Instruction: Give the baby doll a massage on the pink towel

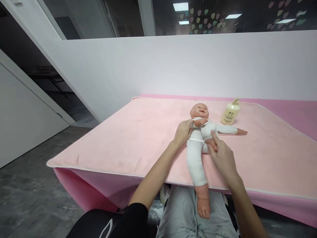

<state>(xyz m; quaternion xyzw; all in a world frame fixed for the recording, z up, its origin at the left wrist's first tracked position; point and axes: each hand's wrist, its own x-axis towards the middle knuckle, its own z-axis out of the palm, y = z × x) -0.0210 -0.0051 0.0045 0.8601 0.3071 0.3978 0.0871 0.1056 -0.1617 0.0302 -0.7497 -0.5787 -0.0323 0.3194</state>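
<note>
A baby doll (200,132) in a white suit lies on its back on a pink blanket (123,138), one leg hanging past the near edge. My left hand (182,132) rests against the doll's side by its bent arm, fingers curled on the white sleeve. My right hand (221,153) is at the doll's hip, index finger and thumb pinching the doll's small bare leg, the other fingers folded.
A pale yellow pump bottle (230,113) stands behind the doll's outstretched arm. The blanket covers a table set against a white wall (173,66). A grey floor (29,185) and a doorway lie to the left. My knees show under the table edge.
</note>
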